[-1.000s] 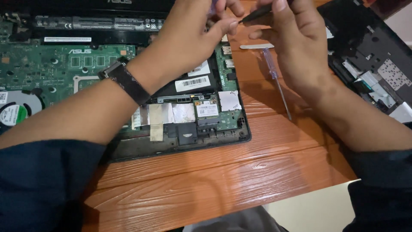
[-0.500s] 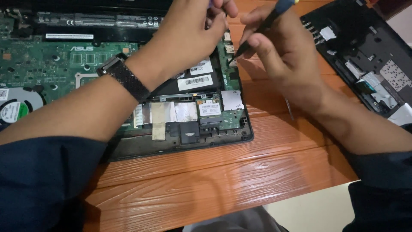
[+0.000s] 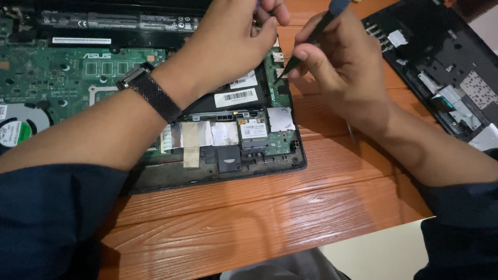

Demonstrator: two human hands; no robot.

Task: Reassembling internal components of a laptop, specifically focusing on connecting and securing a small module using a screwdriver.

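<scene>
While right hand [image 3: 347, 67] grips screwdriver [image 3: 311, 39], opened laptop [image 3: 155, 103]

Two hands are in the frame: the left hand [image 3: 228, 41] at top centre and the right hand [image 3: 342, 67] just to its right. One black wristwatch [image 3: 150, 93] sits on the left wrist. One dark screwdriver [image 3: 311, 36] is pinched in the right hand. One opened laptop [image 3: 218, 171] fills the upper left of the frame, showing one green circuit board [image 3: 67, 72], one round fan [image 3: 15, 127] at the far left edge, one long black battery [image 3: 119, 21] along the top, and two white barcode labels [image 3: 236, 96] under the left hand. One detached black cover panel [image 3: 441, 62] lies at the upper right. One wooden counter [image 3: 259, 218] carries it all.
</scene>
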